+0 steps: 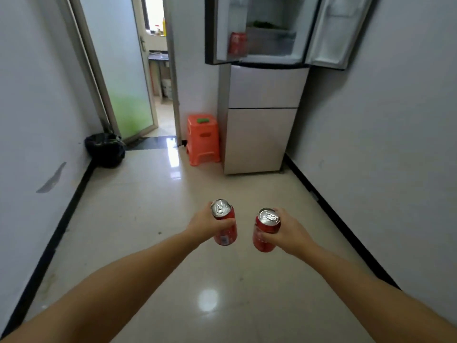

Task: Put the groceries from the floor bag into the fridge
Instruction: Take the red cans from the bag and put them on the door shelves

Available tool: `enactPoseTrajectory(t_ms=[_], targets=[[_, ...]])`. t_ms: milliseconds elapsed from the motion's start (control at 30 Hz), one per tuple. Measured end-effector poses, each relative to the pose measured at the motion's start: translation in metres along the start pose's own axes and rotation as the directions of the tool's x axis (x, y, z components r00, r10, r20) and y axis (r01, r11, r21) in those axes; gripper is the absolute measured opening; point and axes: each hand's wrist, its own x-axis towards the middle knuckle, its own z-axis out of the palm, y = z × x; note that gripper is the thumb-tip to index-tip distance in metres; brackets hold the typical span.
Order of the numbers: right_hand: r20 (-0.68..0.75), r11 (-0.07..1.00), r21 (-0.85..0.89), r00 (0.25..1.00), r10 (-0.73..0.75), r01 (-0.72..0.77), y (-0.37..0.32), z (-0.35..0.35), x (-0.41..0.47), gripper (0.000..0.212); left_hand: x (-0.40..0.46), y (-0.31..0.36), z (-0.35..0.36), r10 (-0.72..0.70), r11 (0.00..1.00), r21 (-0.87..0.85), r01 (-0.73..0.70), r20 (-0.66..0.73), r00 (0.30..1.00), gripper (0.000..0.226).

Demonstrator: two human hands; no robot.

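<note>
left hand [206, 225]: fingers wrapped round the left can [224, 225], gripping its upper body; arm stretched forward over the floor.
right hand [284, 231]: fingers wrapped round the right can [265, 231], gripping it just below the rim; arm stretched forward.
left can: red, silver top with unopened pull tab, roughly upright, top tilted slightly toward the camera.
right can: red, silver top with pull tab, roughly upright; near the left can, not touching it.
floor [148, 219]: glossy pale tiles with light reflections, below both cans.
fridge [262, 95]: straight ahead against the far wall, well apart from the hands; both upper doors swung open, lower drawers closed.
fridge contents: a third red can [238, 43] stands in the bottom shelf of the left door; something green lies above a clear drawer inside, too blurred to identify.
orange stool [203, 139]: just beside the fridge on its left.
black bag [105, 149]: on the floor at the left wall, near an open frosted door [123, 70].
</note>
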Motion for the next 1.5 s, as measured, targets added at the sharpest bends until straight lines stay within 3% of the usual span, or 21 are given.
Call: enactPoseTrajectory(t_ms=[200,367,633,933,1267,1500], targets=[[-0.129,0.997,0.059,0.99,0.06,-0.053,0.06,-0.085,0.058,0.062,0.092,0.083,0.077,0.109,0.994,-0.041,-0.104,0.16,0.981,0.054],[-0.199,0.998,0.053,0.979,0.053,-0.043,0.081,-0.146,0.139,0.053,0.194,0.141,0.113,0.187,0.982,-0.016,-0.187,0.153,0.97,0.064],[-0.319,0.994,0.039,0.942,0.108,-0.101,0.12,-0.25,0.298,0.058,0.375,0.262,0.149,0.352,0.935,-0.037,-0.353,0.226,0.908,0.066],[-0.331,0.993,0.106,0.939,0.088,-0.056,0.174,-0.337,0.477,0.057,0.554,0.341,0.197,0.355,0.933,-0.017,-0.359,0.2,0.913,0.063],[-0.18,0.988,0.027,0.973,-0.143,0.15,0.209,-0.442,0.742,0.07,0.762,0.427,0.21,0.268,0.958,-0.072,-0.279,-0.131,0.954,0.064],[-0.11,0.944,0.077,0.943,-0.313,0.322,0.166,-0.459,0.913,0.063,0.862,0.451,0.152,0.213,0.971,-0.018,-0.237,-0.375,0.902,0.058]])
